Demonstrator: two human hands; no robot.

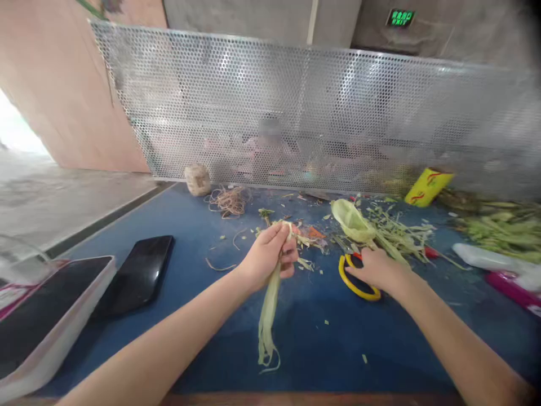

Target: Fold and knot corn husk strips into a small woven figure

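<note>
My left hand (274, 251) is closed round a bundle of pale green husk strips (268, 321), their loose ends hanging down toward the table's front edge. To the right, my right hand (382, 270) rests at a pair of scissors (359, 290) with yellow loops. Its thumb lies across one loop and the other fingers are partly hidden; the hand appears closed on the handle. Just behind it sits a cupped pale green husk (353, 220), beside a heap of shredded husk strips (397, 228).
A black phone (137, 270) and a white-rimmed tray or case (63, 304) lie at left. Tangled twine (230, 201) and a ball of string (197, 180) are at the back, before a perforated metal screen (253, 101). A yellow box (426, 187) and more greens (502, 231) stand right.
</note>
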